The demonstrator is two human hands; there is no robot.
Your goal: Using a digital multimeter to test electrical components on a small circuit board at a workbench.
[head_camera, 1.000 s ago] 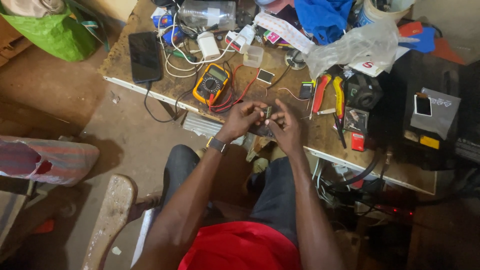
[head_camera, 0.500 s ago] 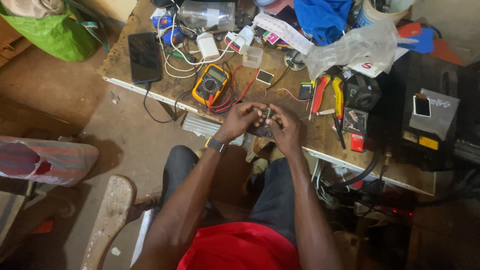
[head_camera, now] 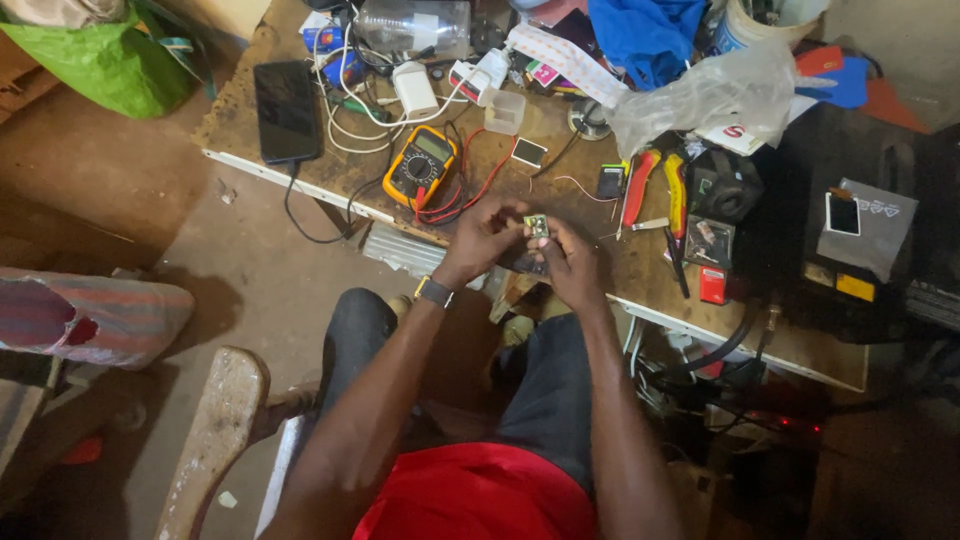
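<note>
Green bit: that's the small circuit board [head_camera: 537, 226] you've got pinched between both hands, held up over the front edge of the workbench [head_camera: 640, 285].
Left hand: your left hand [head_camera: 487, 238] has its fingertips closed on the board's left side, watch [head_camera: 434, 292] on the wrist.
Right hand: your right hand [head_camera: 572, 262] grips the board from the right and below, fingers curled tight around it.
Just left of the grip: yellow multimeter [head_camera: 421, 167] lying flat, its red and black leads [head_camera: 470, 200] looping toward your left hand.
Further left: black phone [head_camera: 286, 110] face up near the bench corner, with a cable hanging off the edge.
Right of the grip: red and yellow handled pliers [head_camera: 655, 190], then a small red box [head_camera: 712, 284] near the front edge.
Beyond the grip: white charger [head_camera: 413, 88] in a tangle of white cords, small clear plastic tub [head_camera: 504, 111], crumpled clear plastic bag [head_camera: 705, 95], blue cloth [head_camera: 647, 32].
Far right: grey flat packet [head_camera: 865, 225] with a white square on it, lying on a black case.
In the way: nothing sits between your hands and the board; the clutter is all behind it.
</note>
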